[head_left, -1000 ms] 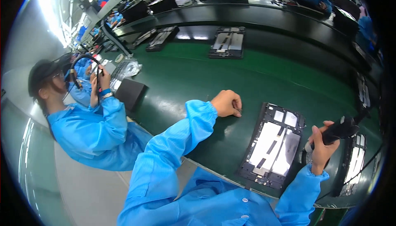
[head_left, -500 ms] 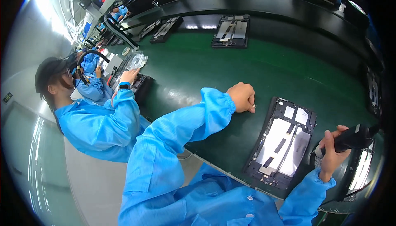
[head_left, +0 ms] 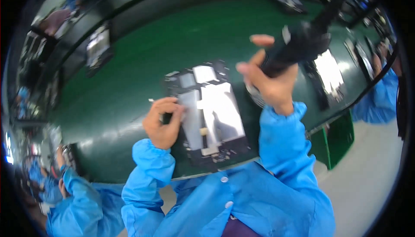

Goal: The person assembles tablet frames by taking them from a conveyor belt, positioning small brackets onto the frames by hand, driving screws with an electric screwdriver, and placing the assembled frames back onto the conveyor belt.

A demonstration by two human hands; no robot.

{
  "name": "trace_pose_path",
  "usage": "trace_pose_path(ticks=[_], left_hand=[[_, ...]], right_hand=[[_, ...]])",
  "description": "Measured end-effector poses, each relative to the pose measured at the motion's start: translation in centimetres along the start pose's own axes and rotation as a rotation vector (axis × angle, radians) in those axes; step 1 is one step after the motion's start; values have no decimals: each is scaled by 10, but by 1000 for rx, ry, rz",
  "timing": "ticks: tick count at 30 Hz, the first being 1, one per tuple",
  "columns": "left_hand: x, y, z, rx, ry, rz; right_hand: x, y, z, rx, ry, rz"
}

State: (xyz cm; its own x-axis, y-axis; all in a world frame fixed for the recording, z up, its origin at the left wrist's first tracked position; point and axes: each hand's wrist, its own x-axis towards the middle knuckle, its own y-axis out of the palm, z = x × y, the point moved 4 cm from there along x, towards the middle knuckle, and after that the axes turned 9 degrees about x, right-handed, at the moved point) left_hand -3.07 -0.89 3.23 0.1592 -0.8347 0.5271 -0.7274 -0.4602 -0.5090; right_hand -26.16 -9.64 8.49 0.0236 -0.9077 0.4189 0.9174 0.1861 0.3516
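An opened tablet body lies on the green worktop in front of me, showing silver battery panels, a flat ribbon strip and black edges. Over its left edge is my left hand, its thumb and forefinger curled into a pinch; a tiny pale piece shows beside the fingers, and what they hold I cannot make out. My right hand grips a black corded tool, probably an electric screwdriver, above the worktop right of the tablet. Its tip is hidden, and the thumb and forefinger look blurred.
A round greyish thing sits partly behind my right hand. Another opened tablet lies farther right, above a green bin. More tablets lie along the far side, one at the left. A co-worker's blue sleeve is at lower left.
My view has swung to the right. My left hand has come from the bare worktop to the tablet's left edge. The right hand still holds the black tool, now raised higher and farther forward.
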Motion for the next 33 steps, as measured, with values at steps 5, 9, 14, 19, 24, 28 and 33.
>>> trace_pose_path(ticks=[5,9,14,19,24,28,33], left_hand=[[4,37,2,-300,-229,-6],[0,49,-2,-174,-179,37],[-2,47,-14,-111,-56,58],[-1,47,-12,-109,-50,127],[-4,44,1,-304,-229,73],[2,39,-4,-447,-307,16],[10,27,9,-378,-299,-9]], right_hand=[[27,-52,25,-93,-196,-230],[32,-65,11,-51,-151,-212],[31,-51,7,-149,-123,-158],[31,-51,2,-147,-116,-153],[32,-50,-2,-120,-111,-146],[34,-51,-5,-121,-94,-153],[34,-54,-5,-133,-66,-185]])
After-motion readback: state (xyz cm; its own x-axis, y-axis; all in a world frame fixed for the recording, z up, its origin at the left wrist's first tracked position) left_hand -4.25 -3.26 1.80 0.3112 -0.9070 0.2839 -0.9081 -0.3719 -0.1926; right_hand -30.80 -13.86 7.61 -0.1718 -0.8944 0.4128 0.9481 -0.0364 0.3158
